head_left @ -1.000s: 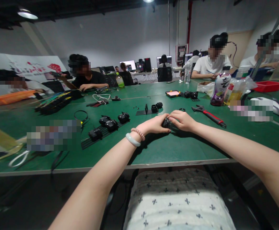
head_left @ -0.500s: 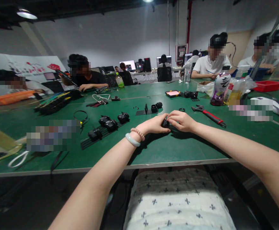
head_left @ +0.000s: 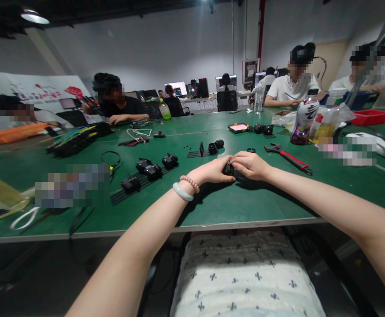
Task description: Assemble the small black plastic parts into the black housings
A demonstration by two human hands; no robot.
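- left hand (head_left: 214, 171) and right hand (head_left: 250, 165) are meeting over a small black part (head_left: 227, 169), both gripping it just above the green table (head_left: 219, 207).
- a rail with black clamps (head_left: 146, 174) is lying to the left of the hands, apart from them.
- a red-handled wrench (head_left: 288, 158) is resting to the right.
- a purple bottle (head_left: 303, 121) is standing upright beyond the wrench.
- other people are sitting at the far side.

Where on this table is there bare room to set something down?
Bare green runs from the table edge up to the left hand and right hand gripping the small black part, and between the short rail and pink tray. Around the long clamp rail it is crowded.
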